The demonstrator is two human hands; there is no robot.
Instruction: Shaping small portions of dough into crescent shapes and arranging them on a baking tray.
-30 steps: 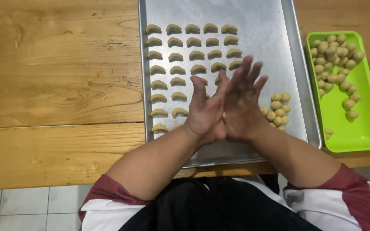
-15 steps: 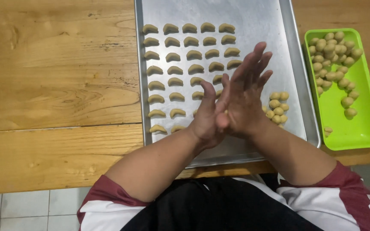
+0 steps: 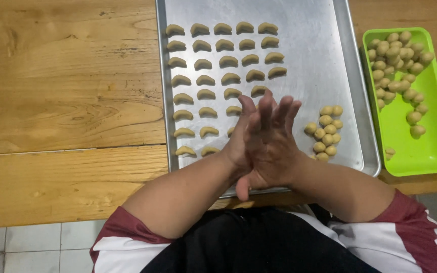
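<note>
Palms pressed together over the baking tray [image 3: 330, 60]

Left hand [image 3: 241, 144] and right hand [image 3: 274, 141] meet flat, fingers pointing toward frame top; whether anything lies between them cannot be told.

1. The left hand [image 3: 241, 146] and right hand [image 3: 274, 144] are pressed together palm to palm in front of the body, the right lying over the left.
2. Fingers [image 3: 266, 108] of both hands are stretched out and point away from the person — slightly fanned at the tips.
3. A thumb pokes out toward the person below the joined palms.
4. Both forearms are bare and angle inward to meet at the wrists — elbows spread wide.
</note>
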